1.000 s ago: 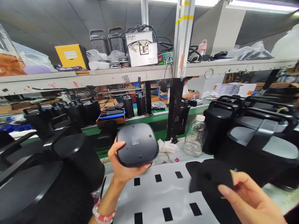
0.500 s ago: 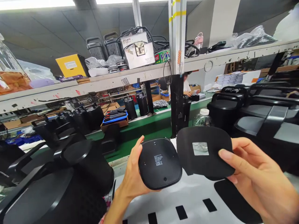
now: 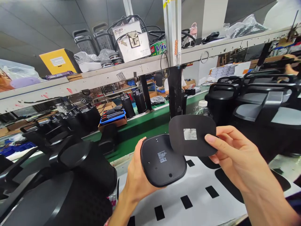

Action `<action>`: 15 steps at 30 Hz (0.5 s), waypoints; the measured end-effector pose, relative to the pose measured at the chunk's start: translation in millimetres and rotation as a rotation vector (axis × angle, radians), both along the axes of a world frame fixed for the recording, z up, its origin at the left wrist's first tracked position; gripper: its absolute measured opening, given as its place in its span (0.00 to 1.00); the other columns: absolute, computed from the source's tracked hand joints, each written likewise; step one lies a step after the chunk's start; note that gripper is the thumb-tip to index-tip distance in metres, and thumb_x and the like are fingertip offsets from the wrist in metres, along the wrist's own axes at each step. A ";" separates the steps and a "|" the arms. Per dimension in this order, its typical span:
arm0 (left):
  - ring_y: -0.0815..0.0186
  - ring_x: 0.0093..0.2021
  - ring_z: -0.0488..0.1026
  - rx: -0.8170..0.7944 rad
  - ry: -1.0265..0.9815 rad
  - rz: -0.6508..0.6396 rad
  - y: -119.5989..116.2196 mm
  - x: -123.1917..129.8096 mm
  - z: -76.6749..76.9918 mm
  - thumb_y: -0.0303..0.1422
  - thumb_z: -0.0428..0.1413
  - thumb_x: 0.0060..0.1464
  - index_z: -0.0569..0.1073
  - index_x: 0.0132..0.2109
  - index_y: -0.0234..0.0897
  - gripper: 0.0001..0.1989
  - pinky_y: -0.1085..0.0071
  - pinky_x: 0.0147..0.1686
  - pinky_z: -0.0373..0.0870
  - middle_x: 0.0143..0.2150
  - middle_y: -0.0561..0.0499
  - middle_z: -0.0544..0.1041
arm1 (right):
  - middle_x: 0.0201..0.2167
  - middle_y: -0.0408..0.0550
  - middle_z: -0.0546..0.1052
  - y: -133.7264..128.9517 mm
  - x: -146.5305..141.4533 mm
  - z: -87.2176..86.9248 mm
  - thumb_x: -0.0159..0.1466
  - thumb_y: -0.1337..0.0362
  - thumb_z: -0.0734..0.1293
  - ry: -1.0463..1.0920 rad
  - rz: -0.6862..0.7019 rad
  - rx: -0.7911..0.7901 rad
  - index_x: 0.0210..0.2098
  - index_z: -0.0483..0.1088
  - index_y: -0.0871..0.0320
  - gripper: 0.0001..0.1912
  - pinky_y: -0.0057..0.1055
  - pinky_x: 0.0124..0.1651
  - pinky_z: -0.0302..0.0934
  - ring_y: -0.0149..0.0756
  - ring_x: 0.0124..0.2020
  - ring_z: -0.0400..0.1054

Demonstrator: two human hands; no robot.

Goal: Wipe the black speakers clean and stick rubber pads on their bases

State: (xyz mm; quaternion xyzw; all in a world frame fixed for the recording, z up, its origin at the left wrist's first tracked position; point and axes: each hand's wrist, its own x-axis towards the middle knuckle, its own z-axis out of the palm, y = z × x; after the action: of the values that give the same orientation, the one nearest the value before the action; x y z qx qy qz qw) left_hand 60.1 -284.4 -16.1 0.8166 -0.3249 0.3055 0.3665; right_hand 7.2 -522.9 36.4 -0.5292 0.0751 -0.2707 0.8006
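At lower centre, the left hand has its fingers wrapped around the round-cornered black unit, printed face showing. The right hand, right of centre, pinches the right end of a black pad. The pad's long axis runs roughly sideways, overlapping the unit's upper-right corner in view; contact is unclear. Behind the pad stands a clear bottle.

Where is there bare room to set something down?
The white sheet is bare between small black squares and large black pad, as is the green surface between blue tray and black post. Both sides are crowded with black handled units.
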 end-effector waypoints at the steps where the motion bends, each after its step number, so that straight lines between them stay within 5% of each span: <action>1: 0.50 0.58 0.72 0.005 -0.022 -0.012 -0.1 -0.4 -0.3 0.36 0.72 0.30 0.41 0.71 0.44 0.66 0.57 0.54 0.76 0.64 0.38 0.67 | 0.28 0.40 0.70 0.2 0.6 0.1 0.43 0.57 0.82 -0.009 -0.003 0.004 0.29 0.69 0.55 0.22 0.19 0.16 0.55 0.25 0.20 0.61; 8: 0.47 0.57 0.73 0.061 -0.112 -0.012 1.6 0.5 2.8 0.39 0.72 0.32 0.42 0.70 0.40 0.64 0.56 0.53 0.76 0.62 0.33 0.68 | 0.27 0.40 0.71 -3.3 -1.2 -0.5 0.45 0.57 0.81 -0.026 -0.037 -0.004 0.28 0.69 0.55 0.20 0.20 0.15 0.54 0.24 0.19 0.61; 15: 0.47 0.57 0.73 0.070 -0.111 0.008 -0.4 -2.6 6.2 0.38 0.71 0.34 0.41 0.70 0.40 0.63 0.57 0.52 0.77 0.63 0.33 0.67 | 0.27 0.41 0.70 12.9 -1.9 -7.7 0.45 0.55 0.80 -0.013 0.122 -0.144 0.26 0.70 0.56 0.19 0.20 0.14 0.58 0.25 0.19 0.63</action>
State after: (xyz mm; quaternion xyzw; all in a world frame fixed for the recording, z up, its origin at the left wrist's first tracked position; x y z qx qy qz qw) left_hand 57.5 -284.8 -9.8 0.8121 -0.3517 0.3402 0.3180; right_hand 5.3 -510.1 28.8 -0.5872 0.0179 -0.2297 0.7759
